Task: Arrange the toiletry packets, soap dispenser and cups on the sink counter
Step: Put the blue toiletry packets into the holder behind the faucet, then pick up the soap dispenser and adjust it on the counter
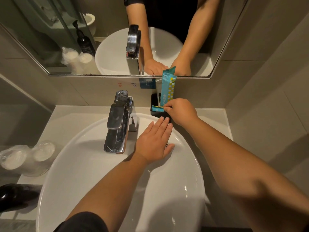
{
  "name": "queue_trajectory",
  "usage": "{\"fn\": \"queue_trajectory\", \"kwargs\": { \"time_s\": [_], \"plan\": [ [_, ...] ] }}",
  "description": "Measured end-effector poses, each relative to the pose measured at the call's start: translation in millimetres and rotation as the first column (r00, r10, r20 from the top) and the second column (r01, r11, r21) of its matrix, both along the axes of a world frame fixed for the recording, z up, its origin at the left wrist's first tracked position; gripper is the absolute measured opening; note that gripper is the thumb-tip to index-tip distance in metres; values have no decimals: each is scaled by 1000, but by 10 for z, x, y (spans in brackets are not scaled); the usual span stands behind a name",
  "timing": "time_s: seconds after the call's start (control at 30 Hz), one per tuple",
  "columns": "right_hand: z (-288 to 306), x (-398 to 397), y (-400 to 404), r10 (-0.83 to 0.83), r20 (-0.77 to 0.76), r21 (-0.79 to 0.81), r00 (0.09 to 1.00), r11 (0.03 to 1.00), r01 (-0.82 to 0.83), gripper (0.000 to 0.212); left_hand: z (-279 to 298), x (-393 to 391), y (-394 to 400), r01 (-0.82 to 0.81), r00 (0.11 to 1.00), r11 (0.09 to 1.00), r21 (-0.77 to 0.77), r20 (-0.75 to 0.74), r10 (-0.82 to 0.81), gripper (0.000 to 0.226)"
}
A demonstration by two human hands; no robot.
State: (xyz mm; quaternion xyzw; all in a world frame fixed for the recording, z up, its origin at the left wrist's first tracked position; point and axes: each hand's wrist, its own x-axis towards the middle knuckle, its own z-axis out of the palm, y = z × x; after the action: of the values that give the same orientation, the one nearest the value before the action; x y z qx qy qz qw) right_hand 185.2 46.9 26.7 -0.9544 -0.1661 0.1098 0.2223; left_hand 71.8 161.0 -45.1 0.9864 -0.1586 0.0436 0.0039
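Teal packet [168, 88] stands upright in the black holder [154, 104] behind the basin; my right hand [181, 112] pinches a flat packet [158, 108]. Left hand [154, 141] flat, empty. A nudge could topple the upright one.

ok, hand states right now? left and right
Left hand: open, flat over the sink rim, holding nothing.
Right hand: fingers pinched on a small teal packet at the black holder.
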Motion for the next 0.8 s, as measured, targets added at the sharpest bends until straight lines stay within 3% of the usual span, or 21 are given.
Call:
{"fn": "queue_trajectory", "kwargs": {
  "time_s": [0.2, 0.37, 0.47, 0.63, 0.8],
  "plan": [
    [-24, -104, -98, -58, -21, 159, 998, 985, 60, 28, 17, -17, -3, 1, 1000, 1000, -6, -22, -2, 69],
    [-28, -219, -178, -72, 36, 183, 997, 981, 64, 30, 22, -15, 0, 4, 999, 1000, 2, -34, -4, 69],
    [-60, -309, -288, -61, 121, 97, 991, 994, 49, 30, 29, -17, -3, 4, 999, 1000, 26, -40, -3, 70],
    [-190, -622, -630, -10, 238, -179, 971, 982, 54, 29, 96, -35, -2, 9, 998, 998, 58, -70, -5, 72],
    [-139, -933, -809, -14, 236, -268, 972, 960, 79, 36, 240, -56, -13, 13, 983, 999, 43, -181, -5, 71]
  ]
}}
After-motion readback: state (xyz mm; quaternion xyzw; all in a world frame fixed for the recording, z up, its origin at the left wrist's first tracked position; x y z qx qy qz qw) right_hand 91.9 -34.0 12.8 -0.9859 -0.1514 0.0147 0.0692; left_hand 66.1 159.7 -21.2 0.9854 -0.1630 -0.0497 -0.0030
